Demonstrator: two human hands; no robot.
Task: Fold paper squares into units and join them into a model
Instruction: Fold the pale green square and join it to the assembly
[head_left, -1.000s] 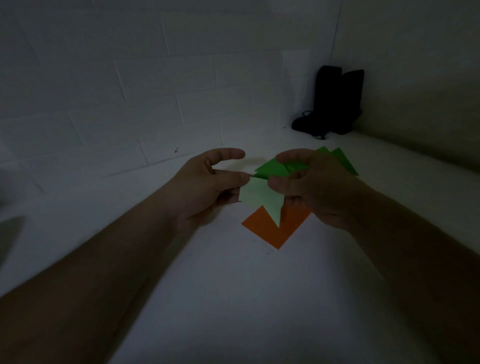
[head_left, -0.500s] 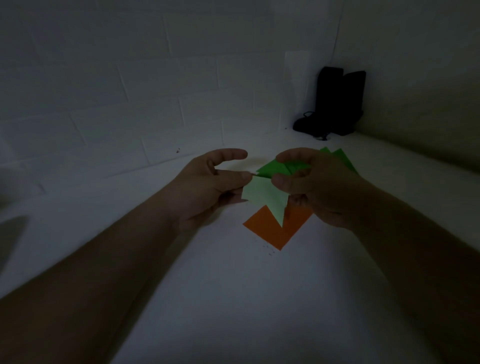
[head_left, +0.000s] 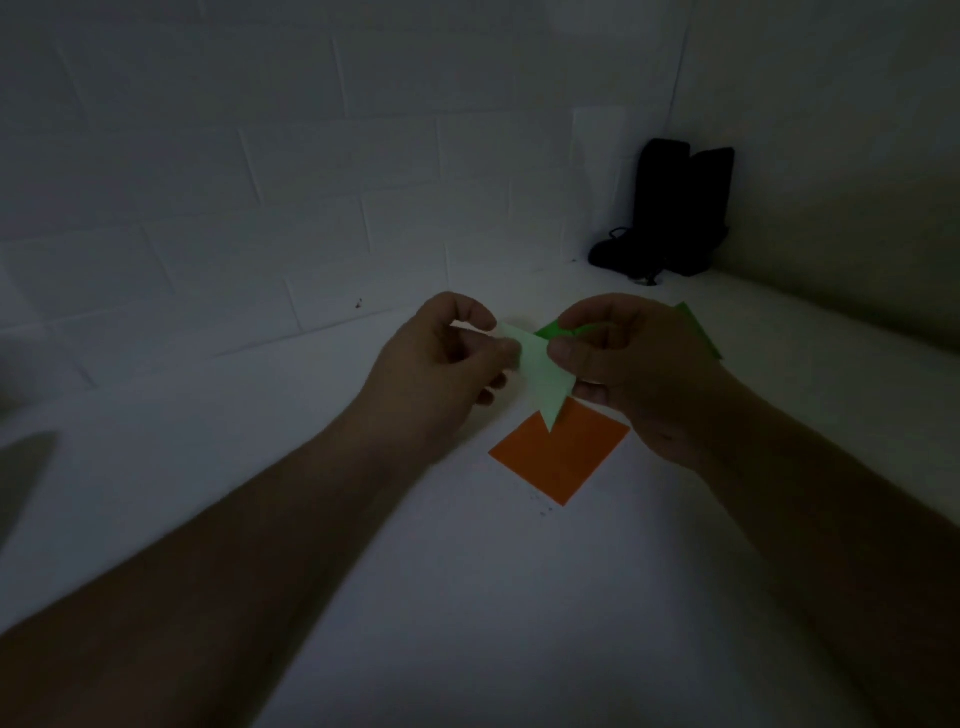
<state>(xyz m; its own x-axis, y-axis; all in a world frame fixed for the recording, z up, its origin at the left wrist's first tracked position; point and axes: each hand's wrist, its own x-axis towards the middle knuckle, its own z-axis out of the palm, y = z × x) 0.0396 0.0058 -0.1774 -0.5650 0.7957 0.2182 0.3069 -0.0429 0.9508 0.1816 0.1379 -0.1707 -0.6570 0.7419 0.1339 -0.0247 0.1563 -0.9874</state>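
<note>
A pale green folded paper unit (head_left: 540, 376) hangs between both hands above the white table, its point aimed down. My left hand (head_left: 441, 364) pinches its left edge with thumb and forefinger. My right hand (head_left: 634, 364) pinches its right side and also holds a darker green folded piece (head_left: 553, 330), most of which is hidden behind the fingers. A corner of green paper (head_left: 698, 332) shows past the right hand. An orange paper square (head_left: 563, 452) lies flat on the table just below the hands.
The white table (head_left: 467, 597) meets a white brick wall (head_left: 260, 208) at the back. A black object with a cord (head_left: 675, 208) stands in the far right corner. The scene is dim.
My left hand has closed its forefinger down onto the pale green unit's edge. The unit has turned more upright and shifted slightly left between the hands.
</note>
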